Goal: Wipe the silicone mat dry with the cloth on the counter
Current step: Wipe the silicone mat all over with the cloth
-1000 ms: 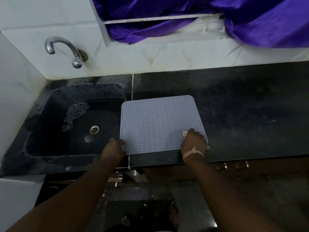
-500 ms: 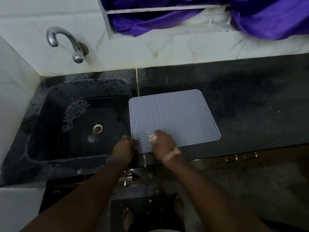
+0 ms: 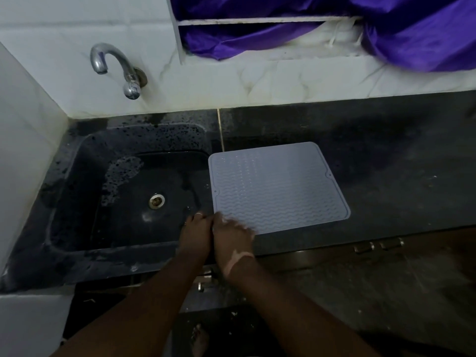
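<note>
Since half a second earlier, my right hand (image 3: pixel 233 234) had slid left to the mat's near-left corner, touching my left hand (image 3: pixel 196 234); both looked curled, though blur hid any grip. Grey, wave-ribbed and roundly square, the silicone mat (image 3: pixel 277 188) lay flat on the dark counter (image 3: pixel 399 181), beside the wet sink (image 3: pixel 123 191).

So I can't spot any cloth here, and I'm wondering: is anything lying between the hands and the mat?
Nothing visible does. The left hand and right hand are both already at the silicone mat's near-left corner. No cloth shows on the counter.
</note>
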